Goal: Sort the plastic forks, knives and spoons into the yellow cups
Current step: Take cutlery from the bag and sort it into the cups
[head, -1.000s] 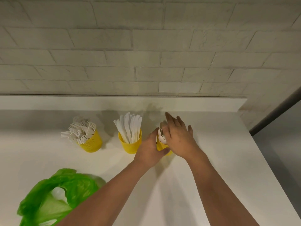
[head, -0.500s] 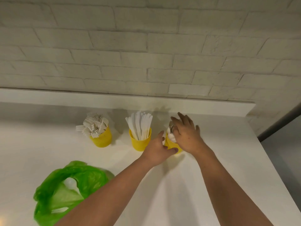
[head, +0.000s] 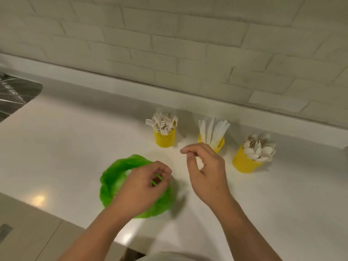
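Three yellow cups stand in a row near the wall. The left cup (head: pixel 164 138) holds white forks (head: pixel 163 121), the middle cup (head: pixel 220 143) white knives (head: pixel 213 129), and the right cup (head: pixel 242 163) white spoons (head: pixel 258 150). My left hand (head: pixel 144 188) lies over a crumpled green plastic bag (head: pixel 112 182), and its curled fingers pinch a fold of the bag's rim. My right hand (head: pixel 206 171) hovers in front of the knife cup with loosely curled fingers and holds nothing. No loose cutlery shows on the counter.
The white counter (head: pixel 75 140) runs back to a pale brick wall (head: pixel 188 44). A steel sink (head: pixel 16 93) sits at the far left. The counter's front edge and a cabinet front (head: pixel 28 234) lie at the lower left.
Both hands have left the spoon cup and drawn back to the left. My left hand now pinches the green bag. The view has swung left, bringing the sink in.
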